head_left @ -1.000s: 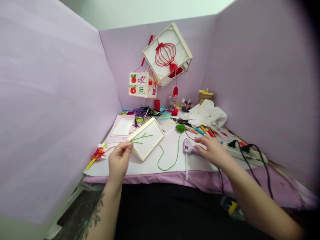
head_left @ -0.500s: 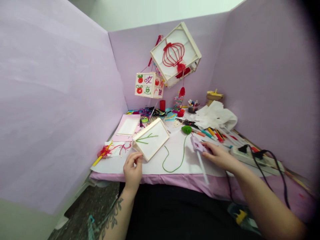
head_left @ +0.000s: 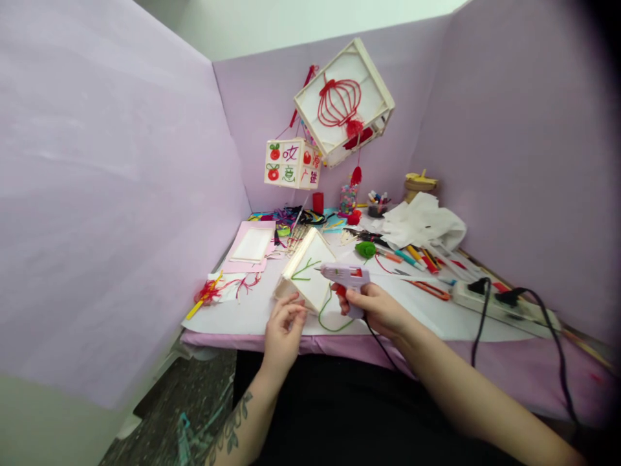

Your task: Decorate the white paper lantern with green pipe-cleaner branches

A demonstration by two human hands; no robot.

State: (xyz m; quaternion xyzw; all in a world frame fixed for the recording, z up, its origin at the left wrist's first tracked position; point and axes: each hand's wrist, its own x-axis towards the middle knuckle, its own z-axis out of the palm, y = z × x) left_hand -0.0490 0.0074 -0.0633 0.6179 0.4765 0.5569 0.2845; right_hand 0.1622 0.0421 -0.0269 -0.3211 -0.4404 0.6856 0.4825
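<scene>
My right hand is wrapped round the handle of a lilac glue gun, whose nozzle points left over a white box frame. Green strands in a branch shape lie on the frame's white face. At the frame's lower front corner is my left hand, fingers bent and closed together; whether they pinch something small is hidden. A green yarn curves on the white table cover, partly behind the glue gun. The green yarn ball lies beyond.
Two decorated lanterns hang at the back. A power strip with black cables, an orange cutter, markers and crumpled white paper lie right. A pink sheet with a white frame and red yarn lie left.
My right hand has lifted the glue gun and brought it left, turned sideways over the frame. My left hand has moved right, and the box frame has turned and shifted slightly right.
</scene>
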